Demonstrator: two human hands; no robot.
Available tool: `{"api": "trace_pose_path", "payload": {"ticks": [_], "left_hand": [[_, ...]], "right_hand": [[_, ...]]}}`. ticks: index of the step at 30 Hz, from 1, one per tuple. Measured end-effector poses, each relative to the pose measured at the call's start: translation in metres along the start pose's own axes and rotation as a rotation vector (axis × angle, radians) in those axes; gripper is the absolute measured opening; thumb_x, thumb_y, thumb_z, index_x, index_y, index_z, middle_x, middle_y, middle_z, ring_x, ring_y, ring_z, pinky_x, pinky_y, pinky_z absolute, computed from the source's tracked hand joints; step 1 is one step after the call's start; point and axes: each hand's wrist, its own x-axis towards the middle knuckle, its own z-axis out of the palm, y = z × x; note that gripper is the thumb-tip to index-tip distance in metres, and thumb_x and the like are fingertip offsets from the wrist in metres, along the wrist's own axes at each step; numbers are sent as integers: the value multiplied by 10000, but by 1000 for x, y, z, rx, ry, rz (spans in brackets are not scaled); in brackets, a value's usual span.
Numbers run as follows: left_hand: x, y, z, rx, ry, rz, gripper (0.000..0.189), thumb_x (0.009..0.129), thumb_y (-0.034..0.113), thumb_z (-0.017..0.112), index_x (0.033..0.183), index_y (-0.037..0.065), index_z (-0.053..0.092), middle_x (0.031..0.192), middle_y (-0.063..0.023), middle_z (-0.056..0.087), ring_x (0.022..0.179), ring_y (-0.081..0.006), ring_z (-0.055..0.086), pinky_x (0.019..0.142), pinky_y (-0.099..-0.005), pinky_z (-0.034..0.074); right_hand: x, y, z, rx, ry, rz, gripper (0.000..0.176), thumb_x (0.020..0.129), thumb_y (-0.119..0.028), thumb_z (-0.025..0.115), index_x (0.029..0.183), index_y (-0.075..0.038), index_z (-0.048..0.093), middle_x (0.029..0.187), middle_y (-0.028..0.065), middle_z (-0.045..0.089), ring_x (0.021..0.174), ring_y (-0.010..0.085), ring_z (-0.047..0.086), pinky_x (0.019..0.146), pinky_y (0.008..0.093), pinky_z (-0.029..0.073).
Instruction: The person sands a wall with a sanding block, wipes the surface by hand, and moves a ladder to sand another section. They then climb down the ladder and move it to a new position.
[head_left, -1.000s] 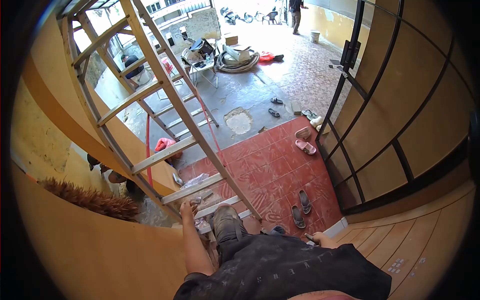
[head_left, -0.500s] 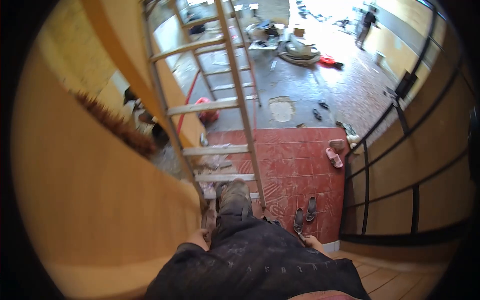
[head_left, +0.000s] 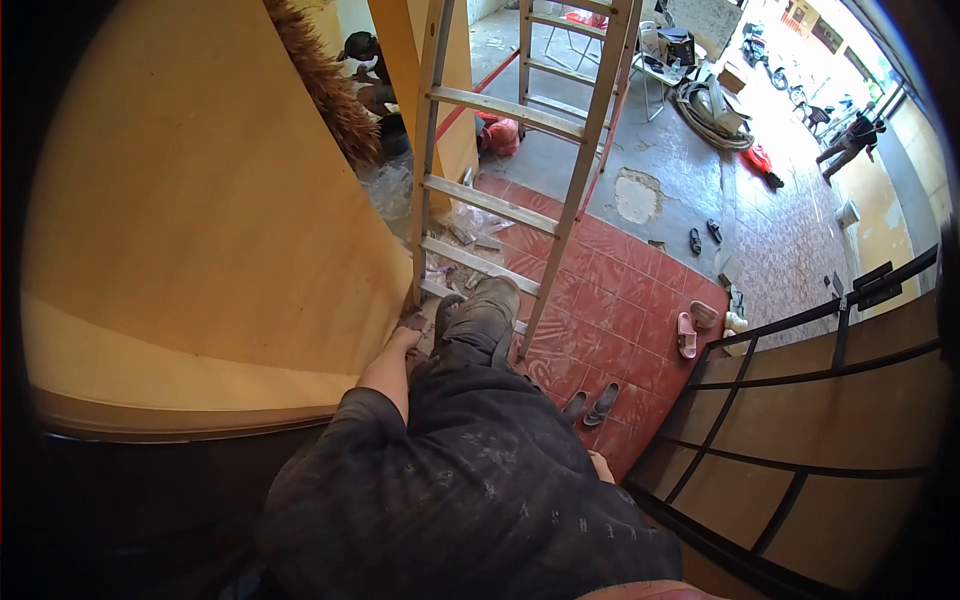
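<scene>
My left hand [head_left: 405, 338] is low by the edge of the yellow wall [head_left: 230, 230], beside my legs. Its fingers are too small and shaded to read. Only a bit of my right hand [head_left: 601, 467] shows past the dark shirt [head_left: 490, 480]; its fingers and anything in them are hidden. In front of me stands a metal stepladder [head_left: 490, 205] with its legs spread. My dusty trouser leg [head_left: 485, 315] reaches up to its lower rungs.
Grey shoes [head_left: 602, 404] and pink sandals [head_left: 687, 335] lie on red floor tiles [head_left: 560, 280]. A black-framed gate [head_left: 790, 470] stands at the right. Coiled hose [head_left: 705, 120] and a red bag [head_left: 500, 135] lie farther off. Another person [head_left: 858, 140] is at the far right.
My view has turned left and tilted, so the ladder and shoes sit differently in it. More of my left forearm shows. My right hand, earlier by a thin object, is now mostly covered.
</scene>
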Motion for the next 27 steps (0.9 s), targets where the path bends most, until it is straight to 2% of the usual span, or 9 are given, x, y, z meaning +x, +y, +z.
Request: {"api": "trace_pose_path", "payload": {"ticks": [5,7,8,12,17,21,24,26,27], "left_hand": [[-9,-1,4,43,5,54,317,880,362,540,981,68,606,798,-100,679,596,-235,640,566,-428,480],[2,-8,5,48,-45,-65,328,886,378,542,987,71,601,797,-99,680,588,-230,632,552,-416,484],[4,-11,4,24,-31,-35,439,879,280,563,1115,-86,616,864,-186,699,677,-259,696,572,-389,568],[9,-15,9,-53,-40,-45,386,867,232,552,1087,-78,623,862,-171,698,691,-260,697,564,-373,565],[-8,-6,-5,29,-80,-124,323,879,200,548,1050,-60,633,879,-168,696,658,-263,687,578,-371,559],[18,-6,-10,38,-97,-160,336,883,217,555,1057,-61,632,876,-165,698,651,-261,686,580,-380,556],[34,22,-20,96,-116,-145,358,881,231,563,1062,-71,626,883,-164,700,658,-257,691,573,-386,561],[45,49,-21,9,-61,-85,353,895,242,557,1051,-67,627,894,-175,700,665,-267,693,562,-398,555],[44,71,-22,14,-38,-22,349,902,255,559,1046,-55,631,891,-180,697,666,-272,690,553,-403,549]], "right_hand": [[2,-7,1,2,-12,11,365,873,-138,610,1217,-18,619,1062,117,670,921,263,643,773,404,518],[2,-11,2,5,-17,23,371,872,-136,608,1224,-17,615,1069,118,669,930,265,642,777,405,517],[4,-12,4,10,-22,28,374,872,-134,606,1227,-17,613,1073,119,669,935,266,641,780,405,516],[10,-27,5,10,-38,39,387,869,-129,602,1239,-15,605,1087,122,666,953,270,639,790,407,514],[14,-64,10,-17,-57,44,404,866,-121,596,1255,-13,596,1104,126,663,976,274,636,802,410,510],[23,-109,14,-13,-66,38,417,864,-116,592,1268,-12,588,1118,129,661,994,278,633,812,412,508],[49,-133,16,28,-51,51,445,857,-89,581,1297,-19,567,1121,120,652,982,286,631,801,438,505],[82,-136,17,15,-62,-28,297,915,-183,566,1204,-120,557,815,43,563,656,201,547,588,439,494],[85,-143,18,16,-60,-24,297,915,-183,566,1204,-120,557,815,43,563,656,201,547,588,439,494]]}}
